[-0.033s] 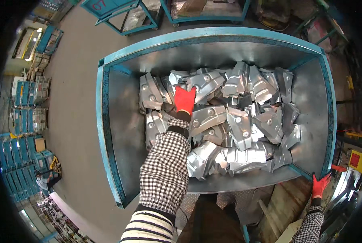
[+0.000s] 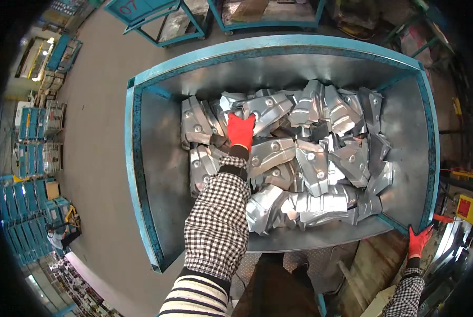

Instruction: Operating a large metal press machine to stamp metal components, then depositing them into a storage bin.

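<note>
My left hand (image 2: 240, 132), in a red glove, reaches into a large blue-framed metal bin (image 2: 162, 116). Its thumb and fingers are closed on the left end of a stamped sheet-metal part (image 2: 269, 108), though the fingertips are partly hidden. Several similar silvery bent parts, some with round holes or bosses, lie in a loose heap around it, such as one angled piece (image 2: 313, 168) near the middle. At the bin's near right corner is my right hand (image 2: 419, 243), also red-gloved. Its fingers are spread against the corner's outer edge, holding no part.
Blue metal carts (image 2: 268, 24) stand beyond the bin. Stacked blue crates (image 2: 22, 211) line the far left, where a person (image 2: 56, 238) is beside a yellow-handled trolley. A yellow box with a red panel (image 2: 469, 212) sits at right. A patterned metal plate (image 2: 321, 269) lies underfoot.
</note>
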The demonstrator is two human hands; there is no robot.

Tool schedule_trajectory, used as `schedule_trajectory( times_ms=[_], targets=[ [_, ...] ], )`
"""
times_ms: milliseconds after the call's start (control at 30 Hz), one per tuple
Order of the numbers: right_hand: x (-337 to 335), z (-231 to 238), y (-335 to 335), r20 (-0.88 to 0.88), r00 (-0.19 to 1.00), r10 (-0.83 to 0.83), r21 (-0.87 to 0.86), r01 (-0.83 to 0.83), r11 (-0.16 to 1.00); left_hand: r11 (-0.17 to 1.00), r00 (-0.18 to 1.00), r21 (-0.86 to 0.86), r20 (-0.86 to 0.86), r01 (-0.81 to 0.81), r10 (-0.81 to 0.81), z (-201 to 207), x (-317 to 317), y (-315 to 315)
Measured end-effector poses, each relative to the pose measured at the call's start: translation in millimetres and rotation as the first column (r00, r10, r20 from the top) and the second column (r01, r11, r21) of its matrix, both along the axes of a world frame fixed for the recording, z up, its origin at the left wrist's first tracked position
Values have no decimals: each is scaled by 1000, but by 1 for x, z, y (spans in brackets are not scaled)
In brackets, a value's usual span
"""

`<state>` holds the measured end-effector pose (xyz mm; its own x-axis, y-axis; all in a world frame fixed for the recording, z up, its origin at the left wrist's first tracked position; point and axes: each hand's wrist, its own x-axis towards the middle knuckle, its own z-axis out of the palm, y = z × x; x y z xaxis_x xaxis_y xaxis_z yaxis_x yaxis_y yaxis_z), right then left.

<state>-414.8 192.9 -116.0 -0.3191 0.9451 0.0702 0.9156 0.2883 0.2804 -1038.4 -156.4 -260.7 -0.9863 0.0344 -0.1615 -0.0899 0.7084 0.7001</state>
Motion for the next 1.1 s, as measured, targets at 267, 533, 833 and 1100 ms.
schedule_trajectory(
  times_ms=[267,533,833,1100],
  targets=[
    [3,-4,5,40,999,-20,1,20,1000,794,965,548,159,-262,209,-8,44,42],
    [-10,2,-8,-40,999,-29,21,30,999,877,959,456,284,-150,16,4,30,78],
    [-18,3,-14,-53,998,-33,76,37,996,947,980,295,185,-125,72,-28,15,90],
    [-18,0,-17,-73,997,-21,104,29,994,808,931,467,238,-360,277,-12,25,104]
  ],
)
